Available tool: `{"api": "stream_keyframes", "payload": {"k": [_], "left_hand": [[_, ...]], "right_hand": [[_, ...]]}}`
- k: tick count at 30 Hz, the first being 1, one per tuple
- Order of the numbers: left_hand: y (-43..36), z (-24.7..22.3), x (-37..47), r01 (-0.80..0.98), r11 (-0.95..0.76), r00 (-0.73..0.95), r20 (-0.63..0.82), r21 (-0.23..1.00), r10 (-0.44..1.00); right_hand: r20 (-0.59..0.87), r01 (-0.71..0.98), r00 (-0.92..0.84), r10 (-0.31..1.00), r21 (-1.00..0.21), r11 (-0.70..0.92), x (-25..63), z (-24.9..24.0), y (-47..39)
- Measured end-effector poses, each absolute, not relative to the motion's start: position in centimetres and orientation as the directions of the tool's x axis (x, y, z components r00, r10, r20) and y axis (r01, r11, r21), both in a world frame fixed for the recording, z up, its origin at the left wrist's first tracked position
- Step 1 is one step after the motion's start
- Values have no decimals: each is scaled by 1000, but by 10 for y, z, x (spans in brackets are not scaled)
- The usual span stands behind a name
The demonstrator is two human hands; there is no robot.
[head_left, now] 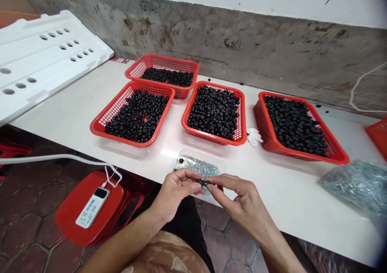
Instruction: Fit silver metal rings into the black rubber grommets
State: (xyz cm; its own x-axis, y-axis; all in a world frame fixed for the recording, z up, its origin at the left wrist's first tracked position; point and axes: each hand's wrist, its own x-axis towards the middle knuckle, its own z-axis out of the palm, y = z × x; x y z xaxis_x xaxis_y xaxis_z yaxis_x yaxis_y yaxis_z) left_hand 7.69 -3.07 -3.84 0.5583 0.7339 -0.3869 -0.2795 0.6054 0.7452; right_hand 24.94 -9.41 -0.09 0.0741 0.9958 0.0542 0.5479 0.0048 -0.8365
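Note:
Between the thumb and fingers of my left hand (178, 190) is a small black part (200, 182). My right hand (237, 192) pinches another small black part (207, 183), and the two parts meet or nearly meet. Both hands are over the front edge of a clear tray (222, 167) that holds many small shiny pieces (202, 167). One black part (181, 160) lies at that tray's back left corner. Behind the tray stands a red basket (243, 121) full of black parts (213, 111).
Three more red baskets of black parts stand at the back left (196, 69), left (95, 126) and right (343, 156). White foam board (27, 63) leans at far left; a plastic bag (359, 184) lies right. A power bank (92, 207) rests on a red stool (68, 216).

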Motion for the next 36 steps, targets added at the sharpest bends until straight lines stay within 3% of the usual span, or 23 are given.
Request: {"api": "stream_keyframes", "payload": {"k": [5, 13, 23, 31, 36], "left_hand": [[-33, -38, 78, -262, 579, 532, -385, 772, 754], [-38, -37, 82, -240, 479, 455, -338, 844, 824], [-42, -38, 91, -339, 523, 391, -388, 782, 835], [-40, -37, 96, -404, 535, 360, -409, 742, 839], [-38, -36, 92, -344, 553, 468, -373, 758, 802]], "right_hand": [[99, 622, 70, 993, -782, 35, 247, -5, -95], [349, 800, 3, 937, -563, 207, 234, -8, -92], [410, 821, -9, 912, -517, 241, 229, -12, -94], [559, 977, -41, 828, -149, 149, 215, -24, -96], [561, 982, -90, 823, -89, 168, 218, -22, -96]]}}
